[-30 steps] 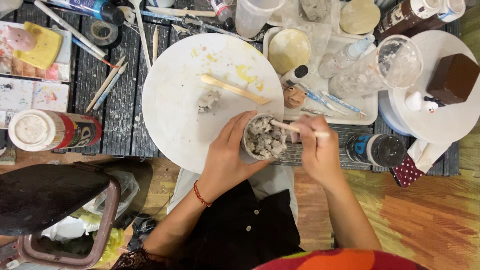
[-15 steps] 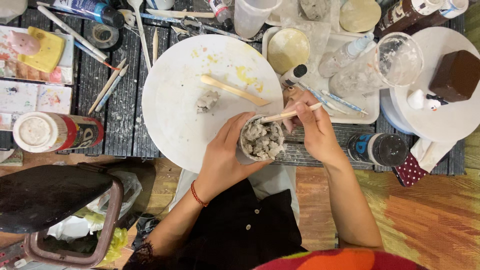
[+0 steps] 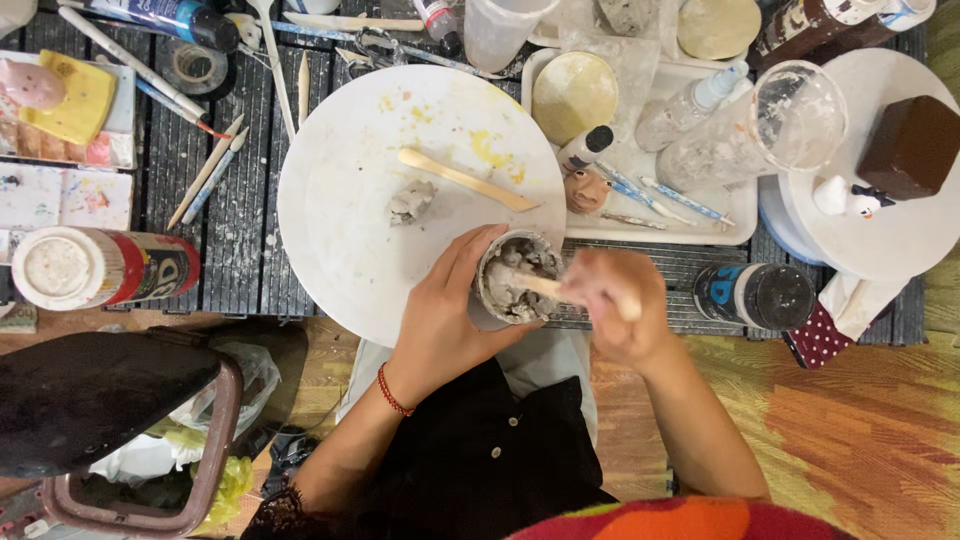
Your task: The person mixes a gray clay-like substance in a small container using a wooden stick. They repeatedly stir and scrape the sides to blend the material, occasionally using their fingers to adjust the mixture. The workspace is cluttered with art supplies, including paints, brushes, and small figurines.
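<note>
Two hands busy here: left hand (image 3: 440, 320) wraps around a small cup (image 3: 515, 290) of grey clay at the white round board's (image 3: 340, 210) near edge, right hand (image 3: 610, 310), blurry, grips a wooden stick (image 3: 535, 285) poking in. Clay looks soft and sticky, cup light, so I'd hold it round the sides.

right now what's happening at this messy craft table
A person's left hand holds a small cup of grey clay at the edge of a round white board. The right hand, blurred, pokes a wooden stick into it. A clay lump and a wooden tool lie on the board.
</note>
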